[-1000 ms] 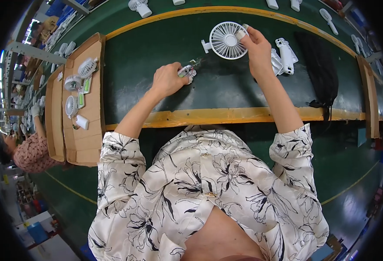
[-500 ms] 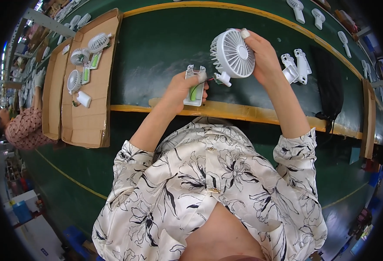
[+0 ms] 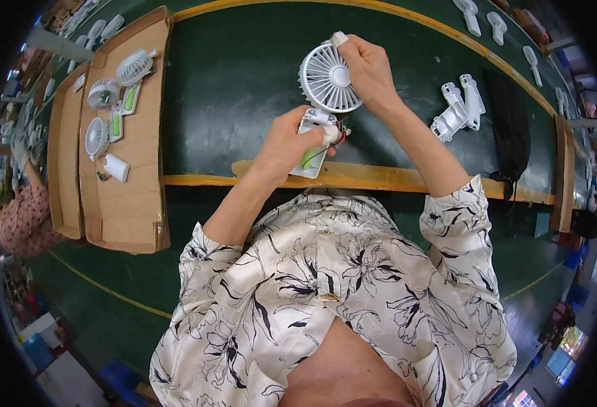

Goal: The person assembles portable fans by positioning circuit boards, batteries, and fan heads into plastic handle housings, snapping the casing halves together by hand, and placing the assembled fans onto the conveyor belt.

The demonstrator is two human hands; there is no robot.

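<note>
My left hand (image 3: 286, 146) is closed around a white handle half (image 3: 307, 169) with a green battery (image 3: 312, 157) in it, close to the table's near edge. Closed on the rim of a round white fan head (image 3: 324, 76) is my right hand (image 3: 369, 74). The fan's neck meets the top end of the handle half; whether it is seated there I cannot tell. Thin wires and a small green circuit board (image 3: 343, 127) stick out to the right beside my left thumb. Whitish covers wrap some of my fingertips.
On the left, a cardboard tray (image 3: 125, 210) holds several fan heads with handle parts. White handle shells (image 3: 458, 108) and a black cloth bag (image 3: 510, 129) lie to the right on the green table (image 3: 230, 74). Finished-looking small fans (image 3: 497, 27) lie beyond. A co-worker (image 3: 24, 217) is at far left.
My right hand has brought the fan head left and down against the handle half's top end. The wires and board now show to the right of the handle half.
</note>
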